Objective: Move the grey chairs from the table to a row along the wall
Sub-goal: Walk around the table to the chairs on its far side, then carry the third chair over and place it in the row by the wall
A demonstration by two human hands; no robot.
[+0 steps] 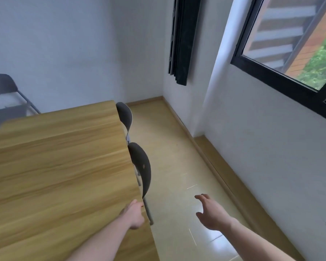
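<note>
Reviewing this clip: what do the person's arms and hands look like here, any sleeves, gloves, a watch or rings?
Both forearms are bare as far as the picture shows; no sleeve reaches into view. The left hand and the right hand wear no gloves, and no watch, band or ring can be seen on either. The picture is slightly blurred, so a thin ring could go unnoticed.

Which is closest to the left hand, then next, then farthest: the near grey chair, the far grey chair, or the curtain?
1. Near grey chair, right beside the left hand at the table edge.
2. Far grey chair, farther along the table.
3. Curtain, up by the corner.
</note>
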